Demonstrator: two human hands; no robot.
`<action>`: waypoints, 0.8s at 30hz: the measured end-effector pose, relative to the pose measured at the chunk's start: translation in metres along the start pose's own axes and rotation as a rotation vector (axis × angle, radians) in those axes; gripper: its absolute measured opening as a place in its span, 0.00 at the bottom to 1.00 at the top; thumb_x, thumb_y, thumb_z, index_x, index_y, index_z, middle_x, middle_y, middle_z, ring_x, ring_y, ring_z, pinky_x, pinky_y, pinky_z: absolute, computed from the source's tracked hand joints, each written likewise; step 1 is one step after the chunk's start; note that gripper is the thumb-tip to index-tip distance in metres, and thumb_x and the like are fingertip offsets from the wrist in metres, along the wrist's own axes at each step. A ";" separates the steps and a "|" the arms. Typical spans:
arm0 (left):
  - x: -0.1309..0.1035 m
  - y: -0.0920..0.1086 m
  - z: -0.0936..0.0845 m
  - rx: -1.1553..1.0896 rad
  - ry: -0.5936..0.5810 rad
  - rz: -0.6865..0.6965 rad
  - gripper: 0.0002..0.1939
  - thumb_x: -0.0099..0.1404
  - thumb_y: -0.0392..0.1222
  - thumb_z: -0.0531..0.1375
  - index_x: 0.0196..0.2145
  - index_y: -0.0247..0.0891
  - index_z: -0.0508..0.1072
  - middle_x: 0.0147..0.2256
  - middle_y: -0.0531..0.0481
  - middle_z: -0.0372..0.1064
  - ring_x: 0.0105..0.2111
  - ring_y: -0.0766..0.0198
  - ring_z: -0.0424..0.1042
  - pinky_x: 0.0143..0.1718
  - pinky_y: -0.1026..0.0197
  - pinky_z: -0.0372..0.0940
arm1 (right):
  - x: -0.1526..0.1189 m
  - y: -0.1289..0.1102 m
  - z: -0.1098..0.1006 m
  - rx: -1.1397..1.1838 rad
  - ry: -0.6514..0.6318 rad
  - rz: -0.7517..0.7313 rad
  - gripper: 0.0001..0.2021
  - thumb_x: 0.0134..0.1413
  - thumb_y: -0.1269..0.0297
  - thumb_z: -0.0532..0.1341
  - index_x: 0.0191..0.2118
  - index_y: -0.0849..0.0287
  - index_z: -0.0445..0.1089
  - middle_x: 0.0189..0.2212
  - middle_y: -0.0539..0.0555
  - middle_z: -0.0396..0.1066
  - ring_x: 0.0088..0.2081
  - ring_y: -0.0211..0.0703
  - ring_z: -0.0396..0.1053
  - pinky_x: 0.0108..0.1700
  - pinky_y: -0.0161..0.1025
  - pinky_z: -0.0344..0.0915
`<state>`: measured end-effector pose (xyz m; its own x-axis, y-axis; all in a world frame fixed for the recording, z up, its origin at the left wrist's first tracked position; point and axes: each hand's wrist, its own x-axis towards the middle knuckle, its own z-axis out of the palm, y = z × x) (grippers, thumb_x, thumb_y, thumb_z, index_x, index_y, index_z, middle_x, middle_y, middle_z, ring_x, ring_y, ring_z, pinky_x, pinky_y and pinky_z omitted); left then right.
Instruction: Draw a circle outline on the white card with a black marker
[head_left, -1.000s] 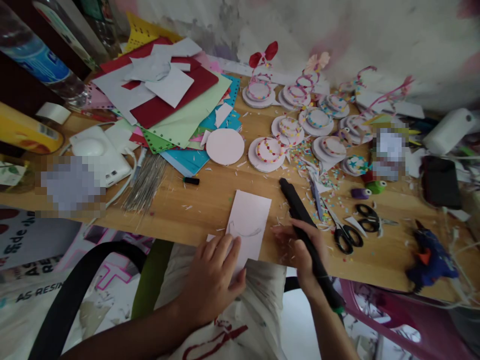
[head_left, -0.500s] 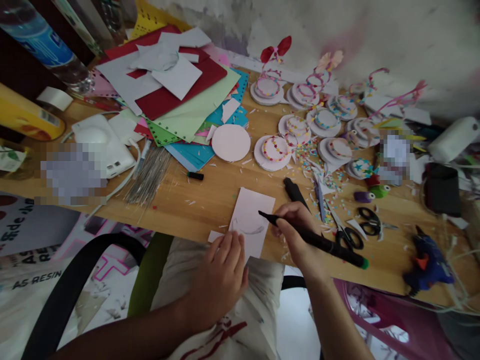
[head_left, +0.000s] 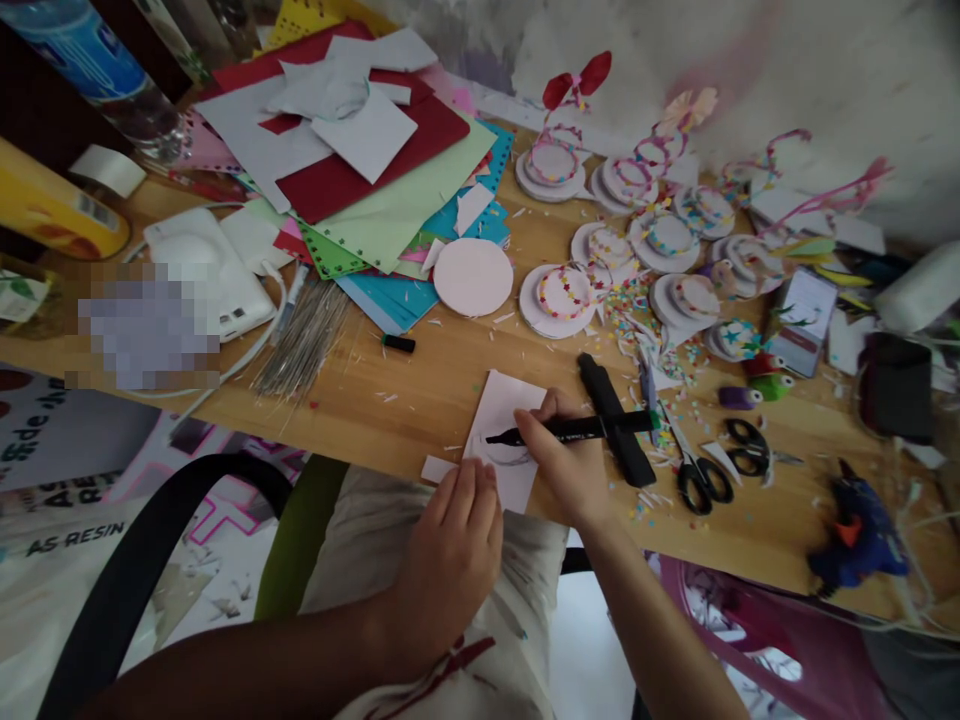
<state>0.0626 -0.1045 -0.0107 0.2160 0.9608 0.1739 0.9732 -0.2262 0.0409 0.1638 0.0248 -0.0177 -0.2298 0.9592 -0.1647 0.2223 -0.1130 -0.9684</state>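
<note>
A pale pink card [head_left: 504, 420] lies at the near edge of the wooden table [head_left: 405, 400], with a curved dark line drawn on it. My left hand [head_left: 450, 550] presses down on the card's near end. My right hand [head_left: 559, 460] grips a black marker [head_left: 577, 429], whose tip touches the card near the curved line. A second black marker [head_left: 616, 420] lies flat on the table just right of the card, under the held one.
A heap of coloured paper sheets [head_left: 360, 170] fills the back left, with a pink paper disc [head_left: 473, 276] beside it. Several decorated round pieces [head_left: 630, 250] cover the back right. Scissors [head_left: 694, 470], a blue glue gun [head_left: 855, 535] and a phone [head_left: 802, 320] lie at the right.
My right hand set down a thick black marker, took a thinner one and brought its tip onto the card. My left hand stayed on the card's near end.
</note>
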 end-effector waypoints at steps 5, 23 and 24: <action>0.001 -0.001 -0.001 0.004 -0.004 0.001 0.20 0.65 0.34 0.54 0.50 0.19 0.74 0.49 0.33 0.73 0.50 0.46 0.72 0.51 0.50 0.67 | 0.001 0.000 0.003 -0.063 0.003 0.027 0.17 0.50 0.61 0.63 0.21 0.54 0.53 0.18 0.43 0.53 0.22 0.35 0.50 0.25 0.35 0.50; 0.001 -0.002 -0.003 -0.007 -0.022 -0.001 0.20 0.66 0.34 0.55 0.52 0.17 0.72 0.49 0.33 0.72 0.51 0.47 0.70 0.53 0.51 0.66 | 0.005 -0.007 0.005 -0.190 -0.041 0.054 0.14 0.47 0.63 0.60 0.20 0.54 0.52 0.18 0.43 0.52 0.23 0.35 0.51 0.26 0.35 0.50; 0.002 -0.002 -0.003 -0.007 -0.024 0.000 0.20 0.66 0.35 0.55 0.52 0.18 0.72 0.49 0.33 0.73 0.51 0.47 0.70 0.53 0.51 0.66 | 0.005 -0.007 0.005 -0.194 -0.047 0.053 0.14 0.46 0.63 0.60 0.19 0.54 0.52 0.18 0.43 0.51 0.23 0.35 0.51 0.26 0.35 0.50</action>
<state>0.0606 -0.1029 -0.0080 0.2178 0.9643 0.1504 0.9727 -0.2271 0.0476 0.1568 0.0289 -0.0125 -0.2559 0.9397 -0.2270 0.4129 -0.1061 -0.9046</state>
